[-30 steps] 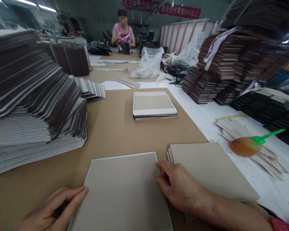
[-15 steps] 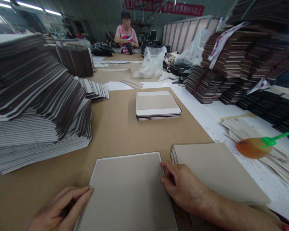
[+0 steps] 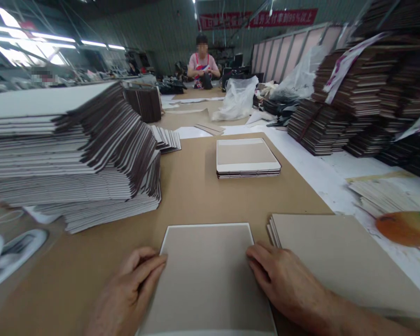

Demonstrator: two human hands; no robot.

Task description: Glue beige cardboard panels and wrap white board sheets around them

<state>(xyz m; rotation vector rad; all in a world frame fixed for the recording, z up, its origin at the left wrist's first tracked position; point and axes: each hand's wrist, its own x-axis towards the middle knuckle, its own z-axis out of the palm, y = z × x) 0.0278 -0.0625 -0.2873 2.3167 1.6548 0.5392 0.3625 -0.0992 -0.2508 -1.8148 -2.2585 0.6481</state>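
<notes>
At the near edge of a workbench covered in brown paper [image 3: 196,196], a worker's left hand [image 3: 129,294] and right hand [image 3: 287,284] bracket a grey board [image 3: 210,270] that lies flat, ringed by a thin white border. Neither hand closes on anything: the left has its fingertips against the board's left edge, and the right lies with spread fingers resting on the right edge.

Just beside the right hand sits a low stack of plain grey boards [image 3: 343,261], with an orange object [image 3: 404,228] bearing a green handle beyond it on loose pale sheets.

Judging by the layout, the board looks placed and squared, its white margins not yet turned over. Farther up the bench, a short stack of bordered pieces [image 3: 248,157], each with a broad white band on the near side, suggests only a handful are finished. The tall pile of dark-edged white sheets [image 3: 77,154] at left suggests most of the work remains.

More dark stacks [image 3: 353,102] line the right side. Past a clear plastic bag [image 3: 236,98], a co-worker [image 3: 203,65] in pink works at the far end beneath a red banner [image 3: 259,18].
</notes>
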